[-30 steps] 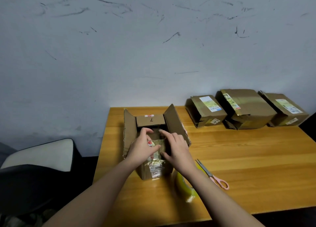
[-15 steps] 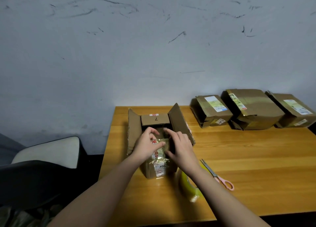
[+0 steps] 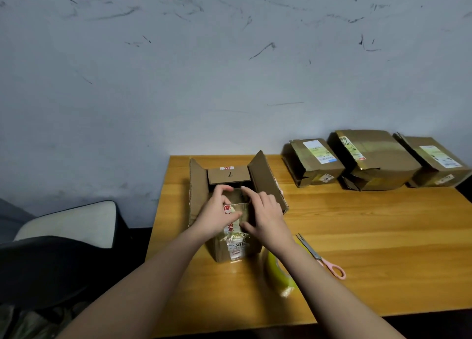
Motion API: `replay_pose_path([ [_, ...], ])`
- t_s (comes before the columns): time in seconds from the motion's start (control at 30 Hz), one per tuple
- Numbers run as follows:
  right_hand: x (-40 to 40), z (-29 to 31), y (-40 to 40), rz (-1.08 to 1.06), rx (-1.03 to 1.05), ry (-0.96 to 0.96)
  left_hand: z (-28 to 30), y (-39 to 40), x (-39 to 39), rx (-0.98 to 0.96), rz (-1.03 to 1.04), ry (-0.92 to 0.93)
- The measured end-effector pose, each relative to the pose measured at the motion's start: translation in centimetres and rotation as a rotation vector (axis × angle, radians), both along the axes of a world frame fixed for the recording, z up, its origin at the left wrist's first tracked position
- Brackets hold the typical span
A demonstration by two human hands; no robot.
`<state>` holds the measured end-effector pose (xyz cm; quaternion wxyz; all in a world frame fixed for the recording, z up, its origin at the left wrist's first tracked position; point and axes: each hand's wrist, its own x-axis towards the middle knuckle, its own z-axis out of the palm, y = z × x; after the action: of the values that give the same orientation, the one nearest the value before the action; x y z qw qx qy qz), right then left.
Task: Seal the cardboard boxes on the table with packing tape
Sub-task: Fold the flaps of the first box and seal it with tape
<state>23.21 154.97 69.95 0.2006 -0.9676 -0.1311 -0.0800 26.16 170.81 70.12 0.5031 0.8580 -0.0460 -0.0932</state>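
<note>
On the wooden table (image 3: 370, 236), near its left end: one open cardboard box (image 3: 237, 246), long side flaps standing up left and right, far end flap (image 3: 228, 175) folded partly inward. Both hands worked the near end flap (image 3: 241, 211). Left hand (image 3: 217, 217): fingers curled over the flap's top edge, thumb pinching its taped face. Right hand (image 3: 264, 216): likewise curled round the flap from the other side. Step judged: folding this flap down before the side flaps. Done well, it would be pressed flat and level with the far flap, so the long flaps meet in a straight seam for taping.

Three taped boxes (image 3: 373, 160): in a row along the far right edge against the wall, well apart from the work.

Roll of packing tape (image 3: 277, 275): standing on edge just beside the box, under the right forearm.

Scissors (image 3: 321, 257), pink-handled: near the roll.

Room: broad bare tabletop right of the box; the box sat close to the left edge, with a chair (image 3: 63, 223) beyond, so leftward sliding looked risky.
</note>
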Motion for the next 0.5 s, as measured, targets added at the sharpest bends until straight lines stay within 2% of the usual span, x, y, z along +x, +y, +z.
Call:
replay_pose_path([
  [0.13, 0.1, 0.2, -0.6, 0.048, -0.053, 0.033, 0.2, 0.3, -0.6, 0.164, -0.134, -0.025],
  [0.3, 0.2, 0.2, -0.6, 0.064, -0.087, 0.042, 1.1, 0.0, -1.3, 0.489, -0.218, -0.180],
  [0.4, 0.6, 0.6, -0.5, 0.031, 0.013, 0.080, 1.0, 0.2, -1.4, 0.495, -0.189, -0.185],
  [0.5, 1.3, 1.0, -0.3, -0.068, 0.289, 0.135, 0.2, 0.4, -1.0, 0.221, -0.059, -0.137],
])
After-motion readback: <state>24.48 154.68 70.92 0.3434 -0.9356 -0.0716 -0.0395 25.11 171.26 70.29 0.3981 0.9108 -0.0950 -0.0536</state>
